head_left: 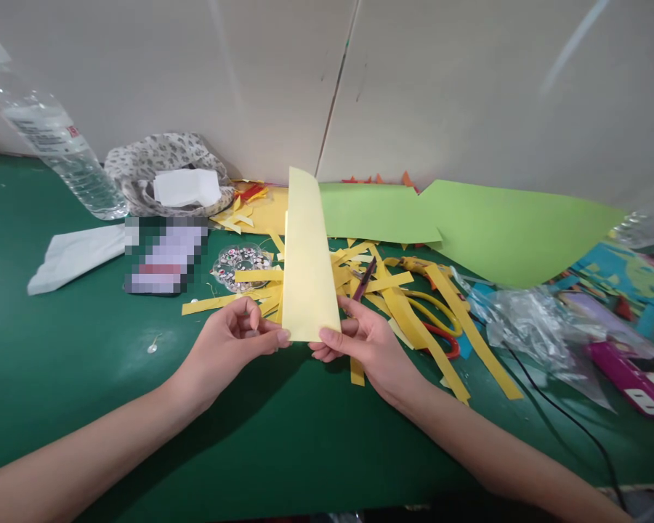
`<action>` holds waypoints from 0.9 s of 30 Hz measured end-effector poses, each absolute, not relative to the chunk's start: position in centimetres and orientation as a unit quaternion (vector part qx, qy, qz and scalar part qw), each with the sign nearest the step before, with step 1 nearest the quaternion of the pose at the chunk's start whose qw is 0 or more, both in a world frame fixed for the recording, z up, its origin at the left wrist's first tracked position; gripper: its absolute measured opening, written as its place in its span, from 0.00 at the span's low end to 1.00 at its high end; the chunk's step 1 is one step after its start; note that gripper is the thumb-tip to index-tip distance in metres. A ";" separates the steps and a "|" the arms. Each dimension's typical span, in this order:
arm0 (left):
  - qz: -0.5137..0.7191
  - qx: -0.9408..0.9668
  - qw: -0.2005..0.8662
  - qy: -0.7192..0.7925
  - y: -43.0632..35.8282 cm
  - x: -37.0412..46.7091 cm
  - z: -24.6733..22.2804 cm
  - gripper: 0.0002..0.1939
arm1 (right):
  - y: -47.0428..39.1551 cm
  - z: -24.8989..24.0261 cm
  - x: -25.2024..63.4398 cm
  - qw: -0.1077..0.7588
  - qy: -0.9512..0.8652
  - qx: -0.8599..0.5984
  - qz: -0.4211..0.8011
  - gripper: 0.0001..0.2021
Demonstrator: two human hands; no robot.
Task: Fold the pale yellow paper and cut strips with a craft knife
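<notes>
pale wall (142,73) with a dark slanting seam, behind a green tabletop (223,450). at the middle, held up before the clutter, a long pale yellow paper (310,254), narrow end nearest, with the edge of another layer just showing along its left side. at its lower left corner, left hand (245,334) nearly closed, thumb on top and fingers curled, pinching the paper. at its lower right corner, right hand (368,338) likewise closed to a pinch, thumb over the face, fingers tucked beneath.

around and beyond the paper, a loose heap of deeper yellow strips (475,333), many crossing one another, with red and yellow scissor handles (456,350) among them. farther back, close to the wall, light green sheets (501,232).

off to the left, a clear round case (214,270) of small bits, a phone (166,265) with a blurred-out screen, a folded white tissue (76,254), a patterned cloth pouch (128,163) and a clear plastic bottle (59,138). off to the right, crumpled clear plastic (528,327), a black cable (572,420) and a magenta object (629,378), kind hard to tell.
</notes>
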State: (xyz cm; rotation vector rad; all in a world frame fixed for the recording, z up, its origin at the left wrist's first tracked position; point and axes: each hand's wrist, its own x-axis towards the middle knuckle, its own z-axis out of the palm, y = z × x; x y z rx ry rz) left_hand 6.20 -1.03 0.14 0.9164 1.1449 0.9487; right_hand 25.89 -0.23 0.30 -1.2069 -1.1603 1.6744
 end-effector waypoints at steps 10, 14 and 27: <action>0.442 0.474 0.578 0.497 -1.4 5.6 0.8 0.19 | -0.5 0.2 25.9 0.363 -0.503 -0.472 0.626 0.13; 0.434 0.464 0.590 0.498 -1.2 5.6 0.9 0.16 | -0.4 0.1 26.0 0.359 -0.509 -0.470 0.625 0.11; 0.348 0.489 0.637 0.484 -1.2 5.3 -0.1 0.07 | -0.5 0.1 25.9 0.342 -0.497 -0.475 0.641 0.17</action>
